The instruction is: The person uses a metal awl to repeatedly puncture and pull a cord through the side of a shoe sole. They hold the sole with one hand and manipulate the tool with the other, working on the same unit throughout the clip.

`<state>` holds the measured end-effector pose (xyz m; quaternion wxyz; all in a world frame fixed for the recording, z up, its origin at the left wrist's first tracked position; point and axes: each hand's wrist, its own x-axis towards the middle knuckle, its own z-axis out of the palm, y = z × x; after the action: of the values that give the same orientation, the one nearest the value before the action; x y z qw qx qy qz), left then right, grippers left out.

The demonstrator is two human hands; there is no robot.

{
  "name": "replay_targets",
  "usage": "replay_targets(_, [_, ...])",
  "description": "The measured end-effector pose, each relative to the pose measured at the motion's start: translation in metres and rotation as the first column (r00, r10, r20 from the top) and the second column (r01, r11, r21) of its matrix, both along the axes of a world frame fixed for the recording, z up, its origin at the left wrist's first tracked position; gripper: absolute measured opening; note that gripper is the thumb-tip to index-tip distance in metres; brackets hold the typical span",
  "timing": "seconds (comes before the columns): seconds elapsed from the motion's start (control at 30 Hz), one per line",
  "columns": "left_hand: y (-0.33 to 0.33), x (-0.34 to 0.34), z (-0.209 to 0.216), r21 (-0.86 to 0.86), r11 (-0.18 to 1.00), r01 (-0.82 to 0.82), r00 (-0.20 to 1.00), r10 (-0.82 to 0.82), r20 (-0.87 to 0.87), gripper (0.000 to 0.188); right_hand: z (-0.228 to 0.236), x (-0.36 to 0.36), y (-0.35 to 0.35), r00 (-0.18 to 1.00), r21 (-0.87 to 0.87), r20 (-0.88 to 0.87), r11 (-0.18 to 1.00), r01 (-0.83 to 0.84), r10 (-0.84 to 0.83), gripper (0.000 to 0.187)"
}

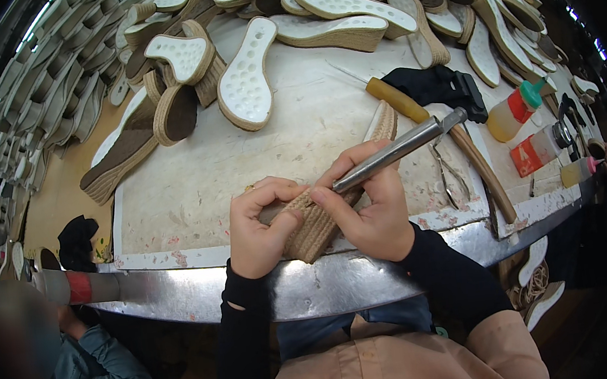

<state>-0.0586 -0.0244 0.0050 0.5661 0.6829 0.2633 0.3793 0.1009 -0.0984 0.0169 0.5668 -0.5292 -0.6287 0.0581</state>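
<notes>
Between the person's two hands, over the metal rim (181, 295) of the worktable: one wedge sole (312, 237), sides of tan braided cord, tilted, its near end pointing down toward the person; left hand (261, 223) at its left side, gripping it between thumb and bent fingers; right hand (379, 207) at its right side, thumb pressed near the cord, fingers closed round a metal rod (392, 152) that slants up and away to the right of the sole.

Forearms: both in black sleeves (245, 306), raised from below the wedge sole; left nearly upright, right angled inward from the lower right; wrists bent so that the fingertips of both hands nearly meet above the sole.

Containers, all well to the right of the wedge sole: one bottle with green cap (509, 116), yellow liquid inside, red label; one bottle with dark cap (534, 153), red label, contents not clear; one small bottle with pink cap (579, 171), yellowish contents.

Beyond the wedge sole: heaped soles (343, 8), many with white dimpled tops.
</notes>
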Motion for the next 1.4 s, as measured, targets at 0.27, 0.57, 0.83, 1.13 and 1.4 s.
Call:
replay_targets(0.27, [-0.001,0.000,-0.001,-0.020,1.000,-0.003,1.000,0.003,-0.013,0.024,0.002,-0.001,0.000,0.995,-0.041,-0.079,0.998,-0.057,0.053,0.016])
replay_targets(0.57, [-0.002,0.001,0.000,-0.007,1.000,-0.006,1.000,0.006,-0.008,0.024,-0.005,-0.002,0.001,0.985,-0.067,-0.148,0.992,-0.105,0.094,0.015])
replay_targets(0.83, [-0.002,0.002,-0.002,0.021,0.999,-0.039,0.999,0.040,-0.018,0.021,-0.009,-0.015,0.003,0.970,-0.058,-0.240,0.998,0.026,-0.039,0.022])
replay_targets(1.13, [-0.001,-0.002,0.001,-0.048,0.999,-0.009,1.000,0.010,0.029,0.022,-0.007,-0.014,0.003,0.956,-0.075,-0.290,0.997,0.019,-0.040,0.022])
replay_targets(1.4, [-0.001,0.000,-0.004,-0.053,0.999,0.002,0.999,0.000,0.042,0.026,-0.005,-0.003,-0.001,1.000,-0.034,0.011,0.999,-0.006,0.007,0.023])
